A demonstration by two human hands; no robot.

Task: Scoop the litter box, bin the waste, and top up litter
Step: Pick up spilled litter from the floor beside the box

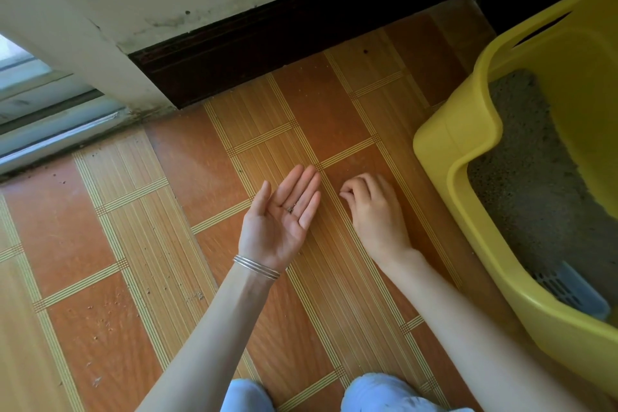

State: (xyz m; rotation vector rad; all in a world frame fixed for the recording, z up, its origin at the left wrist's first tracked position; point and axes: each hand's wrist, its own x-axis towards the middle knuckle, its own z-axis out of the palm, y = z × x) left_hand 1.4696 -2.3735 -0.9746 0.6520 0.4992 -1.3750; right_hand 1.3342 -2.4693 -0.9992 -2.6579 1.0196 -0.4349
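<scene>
Yellow litter box [458,140] at right, holding grey litter [541,184] and blue scoop [575,293]; left hand [281,221] spread palm-up, right hand [374,211] curled.

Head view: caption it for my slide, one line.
Open left hand holds litter grains palm-up; right hand curls over the tiled floor beside the yellow litter box.

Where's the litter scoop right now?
In the head view, the blue scoop lies inside the yellow litter box at lower right, on the grey litter.
</scene>
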